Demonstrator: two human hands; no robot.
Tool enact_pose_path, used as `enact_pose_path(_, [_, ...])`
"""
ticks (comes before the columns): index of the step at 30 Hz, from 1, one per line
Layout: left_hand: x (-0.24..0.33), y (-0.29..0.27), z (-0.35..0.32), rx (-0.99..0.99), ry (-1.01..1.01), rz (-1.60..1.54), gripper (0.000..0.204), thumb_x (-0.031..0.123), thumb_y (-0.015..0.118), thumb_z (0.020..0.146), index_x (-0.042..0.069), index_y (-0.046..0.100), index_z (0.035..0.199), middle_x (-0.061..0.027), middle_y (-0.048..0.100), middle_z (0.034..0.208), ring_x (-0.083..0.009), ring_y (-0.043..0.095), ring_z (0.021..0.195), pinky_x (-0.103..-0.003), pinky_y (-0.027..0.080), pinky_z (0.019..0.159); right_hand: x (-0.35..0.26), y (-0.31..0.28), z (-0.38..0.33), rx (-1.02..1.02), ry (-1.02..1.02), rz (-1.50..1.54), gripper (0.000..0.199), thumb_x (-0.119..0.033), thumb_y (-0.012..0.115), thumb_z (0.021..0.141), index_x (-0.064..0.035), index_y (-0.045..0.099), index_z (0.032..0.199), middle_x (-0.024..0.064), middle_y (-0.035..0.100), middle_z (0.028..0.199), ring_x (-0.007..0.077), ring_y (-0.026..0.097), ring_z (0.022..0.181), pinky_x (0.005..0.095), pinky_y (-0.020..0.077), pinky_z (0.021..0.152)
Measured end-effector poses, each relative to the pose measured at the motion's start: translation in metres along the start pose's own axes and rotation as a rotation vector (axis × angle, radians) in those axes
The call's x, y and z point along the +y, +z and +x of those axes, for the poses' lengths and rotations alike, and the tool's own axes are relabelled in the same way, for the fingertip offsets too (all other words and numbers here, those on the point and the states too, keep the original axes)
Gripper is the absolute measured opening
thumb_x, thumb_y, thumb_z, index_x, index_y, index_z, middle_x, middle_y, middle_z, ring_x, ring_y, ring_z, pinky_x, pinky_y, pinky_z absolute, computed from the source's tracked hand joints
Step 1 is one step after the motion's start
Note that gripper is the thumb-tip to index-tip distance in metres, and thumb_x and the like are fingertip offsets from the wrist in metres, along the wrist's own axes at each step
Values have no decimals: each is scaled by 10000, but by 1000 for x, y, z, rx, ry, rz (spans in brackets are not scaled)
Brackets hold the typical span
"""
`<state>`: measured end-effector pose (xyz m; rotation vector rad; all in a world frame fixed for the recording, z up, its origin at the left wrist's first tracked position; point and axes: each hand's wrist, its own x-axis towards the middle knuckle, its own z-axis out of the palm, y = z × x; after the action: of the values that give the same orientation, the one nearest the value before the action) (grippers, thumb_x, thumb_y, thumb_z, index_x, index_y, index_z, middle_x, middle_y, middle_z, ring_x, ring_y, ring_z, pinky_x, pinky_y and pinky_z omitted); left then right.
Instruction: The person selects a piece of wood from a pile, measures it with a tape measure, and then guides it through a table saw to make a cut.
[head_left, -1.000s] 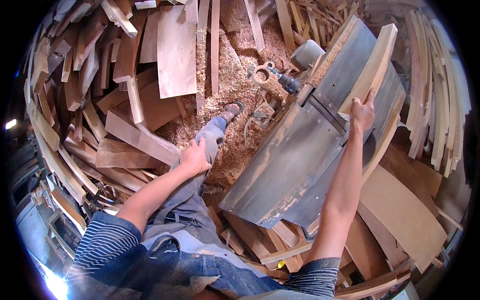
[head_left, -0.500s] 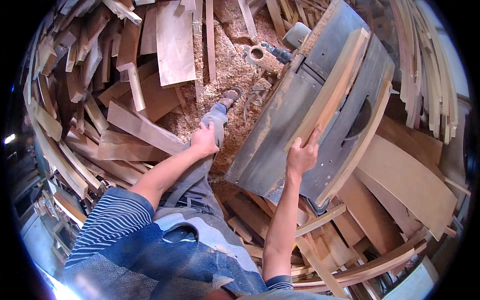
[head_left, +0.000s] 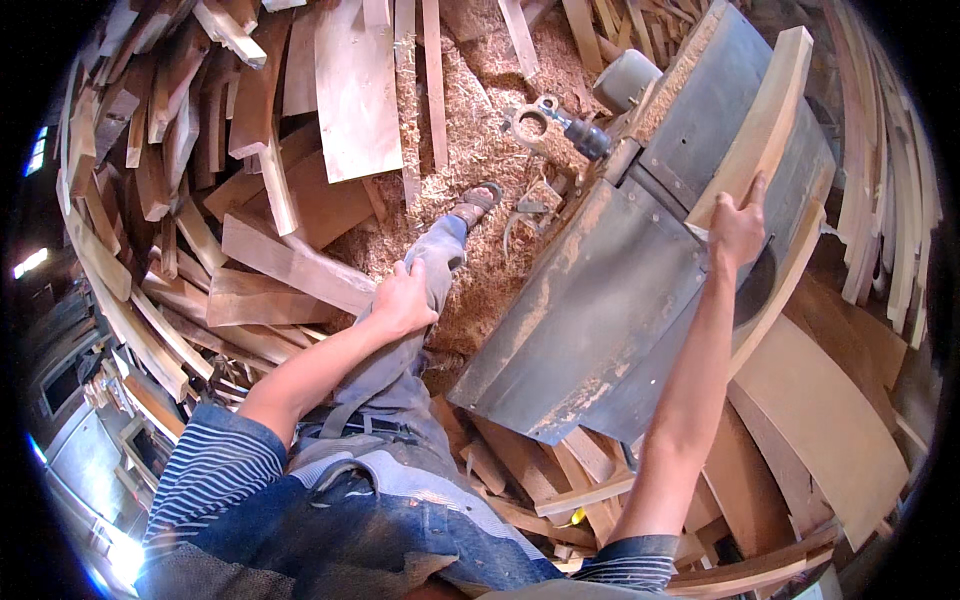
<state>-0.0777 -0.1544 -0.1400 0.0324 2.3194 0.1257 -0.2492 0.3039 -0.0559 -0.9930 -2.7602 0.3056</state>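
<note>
Bordering plank [head_left: 757,135] end, bare tabletop [head_left: 575,310]

The metal machine table [head_left: 590,310] takes up the right, a beam [head_left: 760,120] lying on its far part with the right hand [head_left: 737,228] on the beam's near end; the left hand [head_left: 403,303] rests on a leg [head_left: 440,245] left of the table, shavings [head_left: 487,285] between; piled timber [head_left: 180,110] fills the left, strips [head_left: 880,180] the far right, a panel [head_left: 825,430] the near right
</note>
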Motion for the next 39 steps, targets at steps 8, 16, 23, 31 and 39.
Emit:
enact_pose_path(8, [-7, -3, -5, 3, 21, 20, 930, 367, 912, 645, 13, 416, 1348, -264, 552, 1196, -433, 691, 1006, -487, 589, 884, 6, 2, 27, -21, -23, -38, 802, -292, 602, 792, -280, 439, 1578, 217, 739, 1155, 406, 724, 1011, 502, 558, 881])
enact_pose_path(16, [-15, 21, -19, 28, 10, -10, 938, 352, 899, 664, 19, 391, 1378, -287, 539, 1253, -443, 677, 1066, -502, 586, 896, 48, -39, -235, -71, 11, 13, 759, -212, 601, 853, -259, 422, 1589, 226, 695, 898, 398, 684, 764, 505, 540, 713])
enact_pose_path(23, [-8, 27, -27, 77, 56, 29, 945, 334, 897, 655, 22, 385, 1385, -299, 529, 1264, -440, 688, 1043, -498, 590, 892, 76, -62, -360, 10, -3, 123, 833, -99, 651, 791, -224, 435, 1586, 185, 627, 846, 378, 651, 776, 499, 539, 708])
enact_pose_path(31, [-9, 20, -14, 65, 50, 12, 928, 340, 904, 650, 5, 394, 1349, -297, 531, 1241, -465, 672, 1029, -521, 587, 877, 46, -25, -170, 56, -25, 28, 779, -190, 617, 802, -239, 468, 1565, 201, 662, 815, 406, 674, 761, 520, 546, 707])
enact_pose_path(39, [-7, -6, -1, 17, -2, -30, 909, 313, 897, 649, -7, 400, 1340, -294, 543, 1220, -469, 660, 1054, -521, 571, 915, 21, -2, -4, 36, -6, 32, 772, -250, 589, 785, -274, 488, 1550, 224, 744, 1117, 401, 728, 998, 499, 558, 884])
